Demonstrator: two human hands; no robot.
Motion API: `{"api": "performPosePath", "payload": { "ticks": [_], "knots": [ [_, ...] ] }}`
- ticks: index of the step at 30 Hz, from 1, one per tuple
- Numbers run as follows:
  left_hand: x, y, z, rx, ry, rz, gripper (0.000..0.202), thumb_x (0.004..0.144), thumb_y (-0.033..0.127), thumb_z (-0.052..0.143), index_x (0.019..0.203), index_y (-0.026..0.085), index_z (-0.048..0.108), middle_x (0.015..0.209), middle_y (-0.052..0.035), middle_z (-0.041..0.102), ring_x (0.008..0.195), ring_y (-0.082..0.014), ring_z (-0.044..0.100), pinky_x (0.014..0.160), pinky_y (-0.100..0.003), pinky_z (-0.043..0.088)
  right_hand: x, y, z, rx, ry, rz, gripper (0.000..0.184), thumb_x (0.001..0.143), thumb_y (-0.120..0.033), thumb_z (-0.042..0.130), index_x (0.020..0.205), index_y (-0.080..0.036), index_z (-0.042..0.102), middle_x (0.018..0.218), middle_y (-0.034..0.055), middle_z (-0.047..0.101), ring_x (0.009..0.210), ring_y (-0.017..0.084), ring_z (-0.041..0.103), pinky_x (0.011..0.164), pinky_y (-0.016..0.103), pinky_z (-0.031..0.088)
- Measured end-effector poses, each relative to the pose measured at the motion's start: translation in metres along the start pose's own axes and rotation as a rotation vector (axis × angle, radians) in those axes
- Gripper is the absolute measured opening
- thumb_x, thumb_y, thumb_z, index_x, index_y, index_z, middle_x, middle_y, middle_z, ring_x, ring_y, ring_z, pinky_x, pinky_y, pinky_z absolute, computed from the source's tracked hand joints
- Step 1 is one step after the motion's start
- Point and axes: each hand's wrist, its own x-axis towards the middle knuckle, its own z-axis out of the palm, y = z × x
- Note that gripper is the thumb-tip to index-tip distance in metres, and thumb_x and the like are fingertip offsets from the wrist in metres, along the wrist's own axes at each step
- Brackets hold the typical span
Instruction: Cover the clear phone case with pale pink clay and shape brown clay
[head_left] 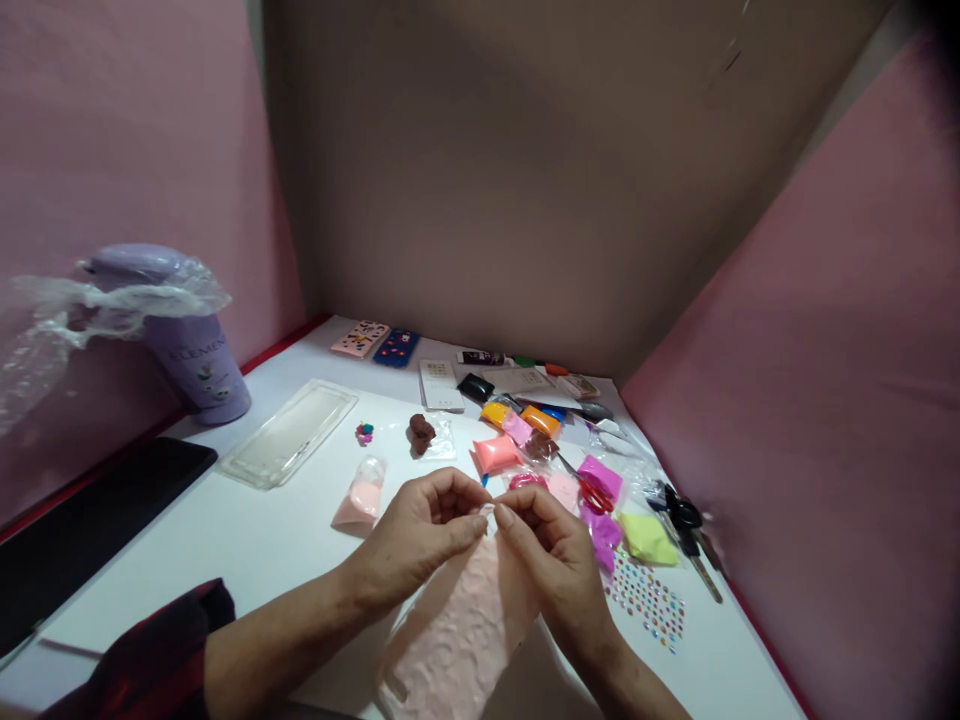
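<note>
My left hand and my right hand meet fingertip to fingertip above a pale pink, bumpy clay-covered phone case lying on the white table. Both hands are closed in a pinch around a tiny pale bit between thumbs and forefingers; it is too small to name. A pale pink clay bag lies just left of my left hand. A brown clay lump and a small coloured clay flower sit farther back.
Several bright clay packets crowd the right side, with red-handled scissors, black scissors and a gem sticker sheet. A clear plastic tray, a purple cup with plastic wrap, a black pad, and two decorated cases lie left and back.
</note>
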Motion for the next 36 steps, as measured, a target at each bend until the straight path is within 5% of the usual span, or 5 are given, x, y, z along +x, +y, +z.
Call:
{"api": "performPosePath", "payload": {
  "ticks": [12,22,31,36],
  "knots": [
    [0.0001,0.005,-0.0001,-0.004,0.037,-0.033,0.016,0.08,0.028,0.062,0.075,0.012,0.064,0.064,0.0018,0.057,0.06,-0.0078,0.046,0.059,-0.021,0.036,0.0002,-0.0004,0.0,0.011,-0.027,0.004,0.018,0.084,-0.035,0.061,0.079,-0.018,0.059,0.07,-0.0012,0.058,0.064,0.011,0.051,0.057,0.021,0.038],
    [-0.0008,0.0045,-0.0019,-0.044,0.014,-0.015,0.013,0.071,0.021,0.071,0.079,0.014,0.066,0.075,-0.001,0.063,0.073,-0.012,0.055,0.071,-0.024,0.041,-0.0008,-0.0008,0.0004,-0.018,-0.034,-0.006,0.02,0.084,-0.036,0.061,0.078,-0.018,0.059,0.069,-0.0009,0.056,0.062,0.012,0.05,0.054,0.022,0.037],
    [-0.0011,0.0047,-0.0015,-0.034,0.044,-0.043,0.016,0.076,0.029,0.066,0.077,0.013,0.066,0.066,0.001,0.059,0.06,-0.0087,0.048,0.06,-0.021,0.038,-0.0002,0.0017,0.0,0.002,-0.045,0.006,0.019,0.084,-0.037,0.061,0.079,-0.018,0.059,0.071,-0.0001,0.058,0.064,0.013,0.052,0.056,0.023,0.039],
    [-0.0016,0.0058,-0.0021,-0.049,0.02,-0.038,0.017,0.067,0.022,0.074,0.079,0.013,0.067,0.076,-0.0019,0.065,0.075,-0.0126,0.056,0.072,-0.024,0.042,-0.0006,0.0003,-0.0006,0.005,-0.038,0.018,0.02,0.083,-0.037,0.062,0.078,-0.018,0.059,0.069,-0.0004,0.058,0.062,0.012,0.05,0.055,0.022,0.037]
  ]
}}
